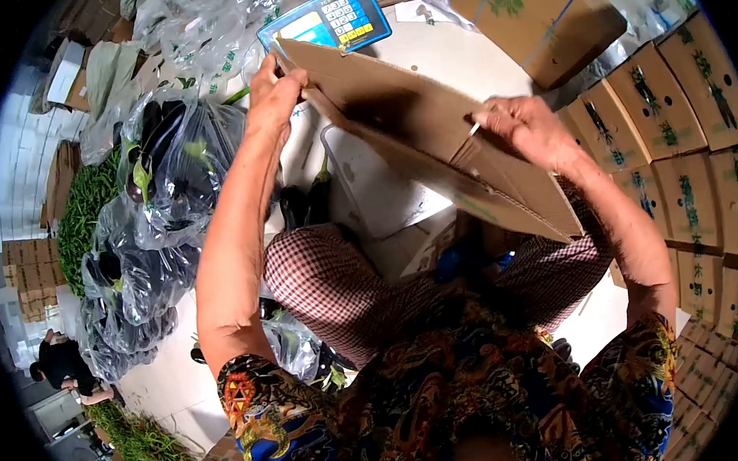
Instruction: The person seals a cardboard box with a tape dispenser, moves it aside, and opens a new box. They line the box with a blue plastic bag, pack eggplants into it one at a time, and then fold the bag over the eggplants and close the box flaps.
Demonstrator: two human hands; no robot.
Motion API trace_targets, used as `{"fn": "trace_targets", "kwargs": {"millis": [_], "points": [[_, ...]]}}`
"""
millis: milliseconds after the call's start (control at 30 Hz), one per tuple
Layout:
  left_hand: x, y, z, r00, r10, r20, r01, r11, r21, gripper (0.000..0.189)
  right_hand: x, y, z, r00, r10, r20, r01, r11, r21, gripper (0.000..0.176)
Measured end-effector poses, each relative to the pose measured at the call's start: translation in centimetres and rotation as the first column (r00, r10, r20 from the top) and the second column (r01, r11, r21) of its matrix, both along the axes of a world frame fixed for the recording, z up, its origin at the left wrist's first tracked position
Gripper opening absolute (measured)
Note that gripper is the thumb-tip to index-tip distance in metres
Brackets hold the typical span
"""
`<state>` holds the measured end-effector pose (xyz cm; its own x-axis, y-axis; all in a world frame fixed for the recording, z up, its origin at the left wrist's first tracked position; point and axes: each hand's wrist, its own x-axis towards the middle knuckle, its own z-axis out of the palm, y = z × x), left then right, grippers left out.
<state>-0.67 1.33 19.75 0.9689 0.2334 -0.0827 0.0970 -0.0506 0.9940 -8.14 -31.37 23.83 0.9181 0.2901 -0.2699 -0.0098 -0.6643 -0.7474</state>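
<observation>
Raised over my crossed legs is a partly folded brown cardboard box (377, 82), tilted with its panels apart. My left hand (275, 99) is closed on its upper left corner. At the right side, my right hand (528, 132) grips a panel edge; a small white strip shows at its fingertips, too small to name. Behind the cardboard is a blue scale display with keys (356, 20). The pale metal scale platform (374, 175) lies beneath, partly covered by the box. Several loose eggplants (307, 207) lie beside my left forearm.
Clear plastic bags of eggplants (165, 150) line the left, beside a heap of green peppers (89, 210). Stacked cartons (688, 194) wall the right side. A large carton with blue strapping (534, 22) stands at the back. Another person (66, 363) is at far left.
</observation>
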Motion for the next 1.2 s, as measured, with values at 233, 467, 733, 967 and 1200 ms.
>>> {"fn": "trace_targets", "kwargs": {"millis": [233,467,733,967,1200], "points": [[-2.8,0.2,7.6,0.933,-0.34,-0.12,0.282,0.48,0.831,0.054,3.0,-3.1,0.7,0.925,-0.328,0.19,0.341,0.939,-0.04,0.034],[-3.5,1.0,2.8,0.844,-0.507,-0.173,0.497,0.62,0.607,0.062,5.0,0.8,-1.8,0.215,-0.039,0.976,0.227,0.974,-0.011,0.03],[-2.5,-1.6,-0.2,0.779,-0.619,-0.103,0.627,0.769,0.121,0.071,4.5,9.2,-7.8,0.67,0.33,0.665,-0.369,0.925,-0.087,0.071],[-4.8,4.7,-0.8,0.702,-0.674,-0.229,0.668,0.51,0.542,0.066,5.0,9.2,-9.5,0.257,0.6,0.757,-0.095,0.795,-0.599,0.059],[-4.2,3.0,-5.8,0.8,-0.579,-0.156,0.599,0.766,0.233,0.059,4.8,9.7,-11.7,0.28,0.72,0.635,-0.473,0.679,-0.561,0.062]]}}
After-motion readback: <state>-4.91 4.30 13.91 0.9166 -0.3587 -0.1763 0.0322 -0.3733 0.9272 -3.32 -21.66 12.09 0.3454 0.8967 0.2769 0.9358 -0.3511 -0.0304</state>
